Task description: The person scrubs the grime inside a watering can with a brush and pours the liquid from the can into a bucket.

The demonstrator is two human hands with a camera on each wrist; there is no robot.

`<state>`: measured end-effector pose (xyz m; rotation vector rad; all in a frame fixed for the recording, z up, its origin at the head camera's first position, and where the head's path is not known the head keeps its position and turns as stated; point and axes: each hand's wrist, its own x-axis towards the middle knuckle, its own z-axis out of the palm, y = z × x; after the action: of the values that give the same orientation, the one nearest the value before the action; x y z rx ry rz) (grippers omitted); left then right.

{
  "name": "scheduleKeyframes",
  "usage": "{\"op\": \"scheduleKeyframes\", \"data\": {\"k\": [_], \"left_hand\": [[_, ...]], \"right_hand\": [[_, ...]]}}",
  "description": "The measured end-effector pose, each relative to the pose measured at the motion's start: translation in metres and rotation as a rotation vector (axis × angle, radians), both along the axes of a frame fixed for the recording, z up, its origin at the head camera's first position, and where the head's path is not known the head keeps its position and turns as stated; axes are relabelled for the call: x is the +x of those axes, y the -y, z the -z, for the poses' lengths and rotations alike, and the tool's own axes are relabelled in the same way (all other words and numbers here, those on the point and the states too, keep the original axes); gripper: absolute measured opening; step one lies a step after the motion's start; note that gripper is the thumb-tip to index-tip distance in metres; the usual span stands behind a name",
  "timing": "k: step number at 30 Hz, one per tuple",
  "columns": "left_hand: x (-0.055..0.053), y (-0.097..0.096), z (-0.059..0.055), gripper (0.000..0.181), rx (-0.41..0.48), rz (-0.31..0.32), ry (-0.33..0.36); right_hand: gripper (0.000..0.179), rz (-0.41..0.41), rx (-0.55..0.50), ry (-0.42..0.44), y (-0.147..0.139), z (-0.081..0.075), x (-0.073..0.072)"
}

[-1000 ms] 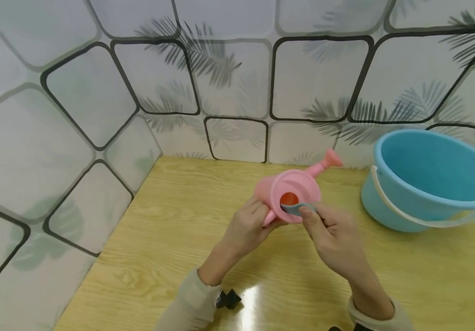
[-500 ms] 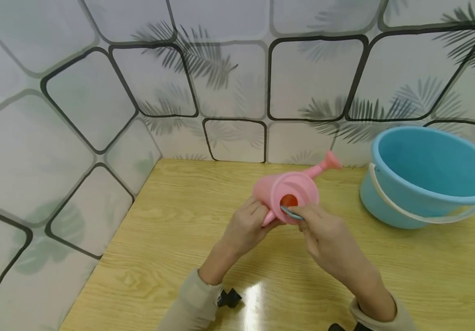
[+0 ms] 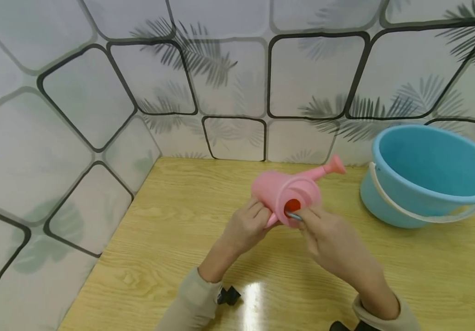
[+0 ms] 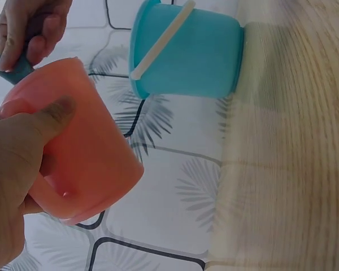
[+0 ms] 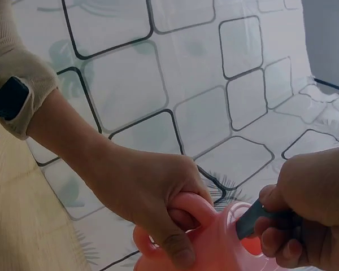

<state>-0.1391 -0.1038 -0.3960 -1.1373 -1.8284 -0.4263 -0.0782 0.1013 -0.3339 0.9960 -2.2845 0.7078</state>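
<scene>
In the head view a pink watering can (image 3: 269, 185) is held tilted above the wooden table, its open top facing me and its spout toward the back right. My left hand (image 3: 245, 225) grips the can's handle, with the thumb along its side in the left wrist view. My right hand (image 3: 340, 246) pinches a thin, flat blue-grey piece (image 5: 250, 219), soft-looking like a cloth or pad. One end of that piece dips into the can's opening, and the rest is hidden in the fingers. The inside of the can (image 3: 292, 205) shows orange-red.
A light blue bucket (image 3: 403, 202) with a white handle stands at the right back of the table (image 3: 171, 202). Patterned wall covering (image 3: 237, 82) rises behind the table and on the left. Dark wrist gear (image 3: 229, 295) sits by the left sleeve.
My right hand has turned and moved in to the can's mouth, pushing the blue-grey piece further inside, so less of it shows. The can has tilted slightly; the left hand keeps its grip.
</scene>
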Motion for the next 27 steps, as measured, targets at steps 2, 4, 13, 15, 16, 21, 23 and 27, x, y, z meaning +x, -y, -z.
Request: {"op": "scheduleKeyframes", "data": {"k": [2,4,13,15,16,21,23,27], "left_hand": [[0.000,0.000,0.000,0.038,0.006,0.003,0.005],[0.001,-0.001,0.001,0.040,0.013,0.007,0.020],[0.004,-0.004,-0.003,0.043,0.031,0.022,0.039],[0.006,-0.004,-0.004,0.041,0.036,0.025,0.032],[0.006,-0.004,-0.005,0.041,0.039,0.017,0.030],[0.006,-0.003,-0.004,0.041,0.075,-0.021,0.058],[0.005,-0.004,-0.003,0.040,0.077,-0.029,0.071],[0.005,-0.007,-0.002,0.037,0.053,-0.031,0.085]], "right_hand": [[0.015,-0.057,-0.083,0.055,0.001,0.001,-0.001],[0.023,-0.122,-0.177,0.135,0.001,-0.001,-0.001],[0.035,-0.195,-0.454,0.335,-0.004,-0.004,-0.003],[0.036,-0.198,-0.443,0.338,-0.002,-0.004,-0.004],[0.035,-0.209,-0.438,0.349,-0.001,-0.005,-0.004],[0.032,-0.252,-0.484,0.411,-0.007,-0.012,0.001],[0.032,-0.231,-0.490,0.405,-0.008,-0.013,0.002],[0.032,-0.174,-0.457,0.412,-0.005,-0.008,-0.002]]}}
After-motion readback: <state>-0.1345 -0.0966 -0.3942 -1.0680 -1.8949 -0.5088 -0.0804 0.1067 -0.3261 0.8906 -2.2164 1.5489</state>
